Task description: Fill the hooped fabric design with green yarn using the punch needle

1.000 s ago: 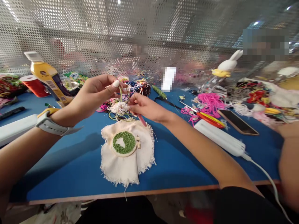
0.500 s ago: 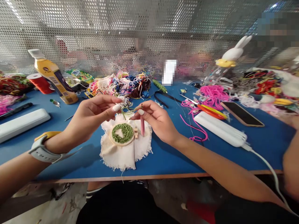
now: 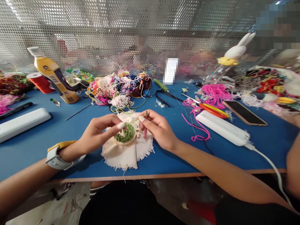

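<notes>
A small wooden embroidery hoop [image 3: 125, 137] with green stitching lies on a frayed cream cloth [image 3: 126, 153] on the blue table [image 3: 164, 159]. My left hand [image 3: 100, 132] rests on the hoop's left rim, its fingers pinched round it. My right hand [image 3: 157, 128] is closed on a thin pink needle tool [image 3: 143, 120] whose tip points at the hoop's upper right. A fine green thread runs between the two hands. A grey watch [image 3: 55, 159] is on my left wrist.
A tangle of coloured threads [image 3: 119, 86] lies behind the hoop. A yellow bottle [image 3: 52, 75], a red spool [image 3: 39, 82] and a white bar [image 3: 22, 123] are at the left. At the right lie another white bar [image 3: 222, 128] with a cable, orange-handled scissors [image 3: 211, 110], a phone [image 3: 243, 113] and pink yarn [image 3: 214, 93]. Another person's arm [image 3: 292, 162] shows at the right edge.
Both hands came down from above the thread pile to the hoop on the cloth. The left hand now grips the hoop's rim and the right holds the needle tool by it.
</notes>
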A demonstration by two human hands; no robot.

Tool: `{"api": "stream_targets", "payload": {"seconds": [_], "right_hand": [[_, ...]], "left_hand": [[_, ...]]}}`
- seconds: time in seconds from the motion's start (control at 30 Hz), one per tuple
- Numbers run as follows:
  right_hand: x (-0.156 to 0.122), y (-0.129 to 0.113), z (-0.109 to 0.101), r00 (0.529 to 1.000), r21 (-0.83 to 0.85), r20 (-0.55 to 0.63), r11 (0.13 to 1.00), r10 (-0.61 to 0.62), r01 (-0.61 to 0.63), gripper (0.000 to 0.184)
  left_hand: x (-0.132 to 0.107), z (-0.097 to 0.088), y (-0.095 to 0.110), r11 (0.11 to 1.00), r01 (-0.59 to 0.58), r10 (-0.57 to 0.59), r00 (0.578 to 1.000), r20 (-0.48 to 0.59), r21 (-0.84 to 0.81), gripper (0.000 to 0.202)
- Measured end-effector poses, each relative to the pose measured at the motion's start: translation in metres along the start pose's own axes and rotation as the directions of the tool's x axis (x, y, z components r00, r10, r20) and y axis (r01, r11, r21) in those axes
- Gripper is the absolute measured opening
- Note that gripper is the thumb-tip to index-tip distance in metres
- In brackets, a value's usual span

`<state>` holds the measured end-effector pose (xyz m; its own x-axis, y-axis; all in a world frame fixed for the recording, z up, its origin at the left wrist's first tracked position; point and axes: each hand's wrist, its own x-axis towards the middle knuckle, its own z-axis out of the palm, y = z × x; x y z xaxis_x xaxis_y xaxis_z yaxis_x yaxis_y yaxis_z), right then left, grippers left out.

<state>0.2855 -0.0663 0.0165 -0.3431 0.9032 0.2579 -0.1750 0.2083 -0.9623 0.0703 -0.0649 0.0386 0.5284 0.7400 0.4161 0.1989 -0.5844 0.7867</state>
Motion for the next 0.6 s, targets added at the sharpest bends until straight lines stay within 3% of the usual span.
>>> {"api": "stream_targets", "payload": {"seconds": [0.07,0.13,0.2,0.27,0.43,0.6], "right_hand": [[-0.004,-0.003,0.004,1.000,0.017,0.028,1.000,0.013,-0.014,0.016],[-0.007,-0.006,0.007,0.997,0.028,0.061,0.999,0.038,-0.040,0.019],[-0.009,-0.009,0.009,0.994,0.035,0.088,0.997,0.064,-0.068,0.022],[-0.009,-0.011,0.010,0.991,0.037,0.110,0.996,0.072,-0.076,0.026],[-0.008,-0.009,0.011,0.994,-0.062,0.083,0.996,0.069,-0.064,0.040],[-0.008,-0.006,0.010,0.995,-0.174,0.081,0.984,0.056,-0.041,0.022]], "left_hand": [[-0.003,0.004,0.005,0.952,-0.177,0.167,0.984,0.063,0.248,0.009],[-0.006,0.008,0.007,0.794,-0.350,0.344,0.933,0.107,0.496,0.010],[-0.009,0.011,0.008,0.601,-0.421,0.452,0.880,0.146,0.679,0.011],[-0.010,0.012,0.007,0.480,-0.433,0.481,0.857,0.184,0.763,0.011],[-0.012,0.010,0.006,0.388,-0.456,0.473,0.844,0.252,0.801,0.018],[-0.014,0.010,0.008,0.391,-0.408,0.445,0.868,0.218,0.825,0.021]]}}
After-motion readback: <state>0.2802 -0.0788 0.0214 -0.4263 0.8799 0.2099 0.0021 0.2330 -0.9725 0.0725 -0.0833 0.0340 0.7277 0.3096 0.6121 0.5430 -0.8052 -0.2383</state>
